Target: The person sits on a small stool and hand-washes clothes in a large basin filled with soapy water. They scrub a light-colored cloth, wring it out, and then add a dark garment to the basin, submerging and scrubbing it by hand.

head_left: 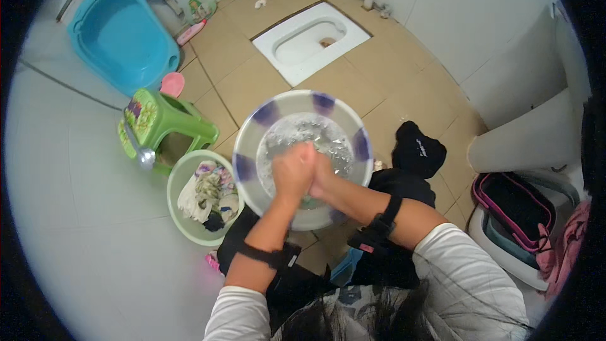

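My left hand (291, 170) and my right hand (320, 175) are pressed together over a wide white basin (288, 102) with purple patches round its rim. Both have curled fingers, slightly blurred, and whatever lies between the palms is hidden. Foamy water (338, 136) fills the bottom of the basin, just below and around the hands. To the left, touching or nearly touching it, stands a pale green basin (178, 215) that holds a heap of damp-looking clothes (208, 194) in white, olive and floral prints.
A green stool (151, 110) stands at left, a shower head (146, 158) hanging beside it. Behind are a pink dipper (172, 84) and a blue tub (117, 38). A squat toilet (293, 69) lies ahead. At right stands a laundry basket (499, 249) near black fabric (416, 151).
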The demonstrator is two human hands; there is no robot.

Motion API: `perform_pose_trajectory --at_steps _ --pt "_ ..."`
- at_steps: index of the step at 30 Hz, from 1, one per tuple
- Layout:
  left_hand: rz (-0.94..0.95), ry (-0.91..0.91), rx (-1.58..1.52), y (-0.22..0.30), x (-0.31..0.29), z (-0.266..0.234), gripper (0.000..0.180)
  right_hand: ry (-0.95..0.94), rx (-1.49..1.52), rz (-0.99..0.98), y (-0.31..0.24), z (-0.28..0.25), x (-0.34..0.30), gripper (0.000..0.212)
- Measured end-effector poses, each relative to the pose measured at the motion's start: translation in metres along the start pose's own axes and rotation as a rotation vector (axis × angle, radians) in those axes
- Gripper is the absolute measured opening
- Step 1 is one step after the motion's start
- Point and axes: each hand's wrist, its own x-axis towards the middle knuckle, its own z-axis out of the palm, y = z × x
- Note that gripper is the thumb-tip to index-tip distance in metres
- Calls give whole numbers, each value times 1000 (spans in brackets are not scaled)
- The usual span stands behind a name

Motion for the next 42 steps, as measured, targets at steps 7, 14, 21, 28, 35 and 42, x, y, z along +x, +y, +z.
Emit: perform_pose_trajectory --at_steps 7,14,21,28,35,42 --pt "84 81 -30 16 -7 11 32 24 -155 -50 -38 16 -19 23" --pt "130 215 -195 -18 4 5 31 -184 -147 -33 -24 34 -30 18" --pt "-27 5 111 -31 5 1 29 144 -180 -3 -15 51 -28 26" --pt "-193 5 127 -60 14 -9 28 -21 -198 197 -17 53 -34 25" --pt "-792 13 -924 -34 29 -57 28 -100 -519 53 -52 64 -30 41" --pt "-814 -62 -1074 -32 27 -64 25 -357 -722 -82 -55 67 -33 30"
